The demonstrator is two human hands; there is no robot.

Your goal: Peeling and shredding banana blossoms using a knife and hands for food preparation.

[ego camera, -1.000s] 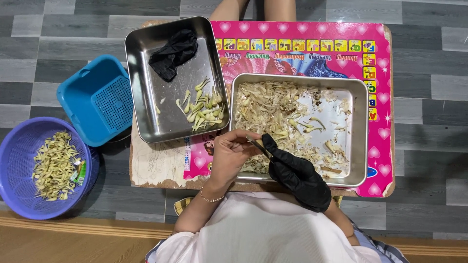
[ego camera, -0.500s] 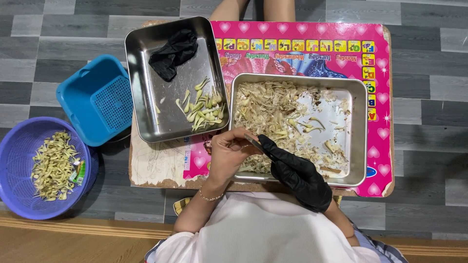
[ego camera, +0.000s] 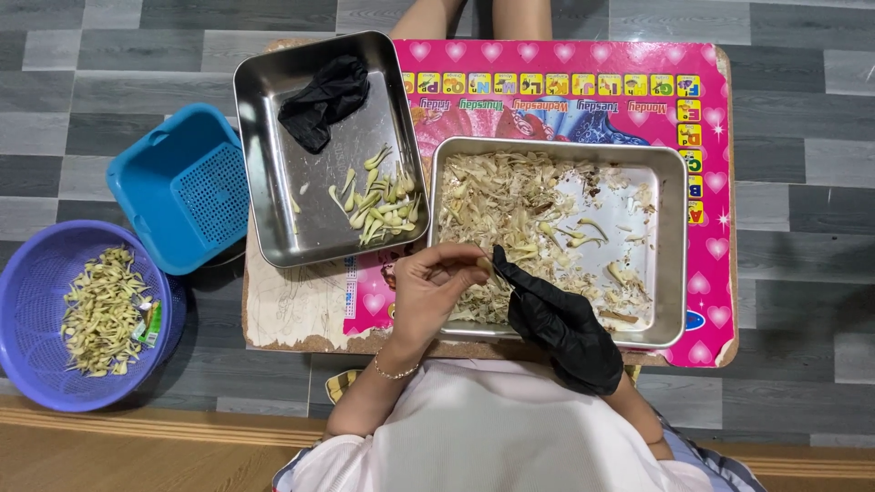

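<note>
— What are the two hands doing?

— The bare left hand [ego camera: 436,287] has its fingers pinched together on a small pale piece [ego camera: 483,264]. The right hand [ego camera: 556,319], in a black glove, meets it at the fingertips, its fingers closed on the same spot; I cannot tell whether it grips that piece or a tool.

— Where does that piece sit?

— Between the two hands, just above the near-left corner of the large steel tray [ego camera: 670,246], which lies under both hands and holds a heap of pale shreds [ego camera: 510,214].

— And beyond the left hand?

— Just past it stands a second steel tray [ego camera: 273,164] with a few pale green strips [ego camera: 378,208] and a crumpled black glove [ego camera: 324,98] at its far end. Both trays rest on a pink worktop [ego camera: 706,182].

— Farther out on that side?

— A blue square basket [ego camera: 178,187] sits on the floor, and nearer the person a purple round basket [ego camera: 27,364] holds yellowish pieces [ego camera: 96,310].
</note>
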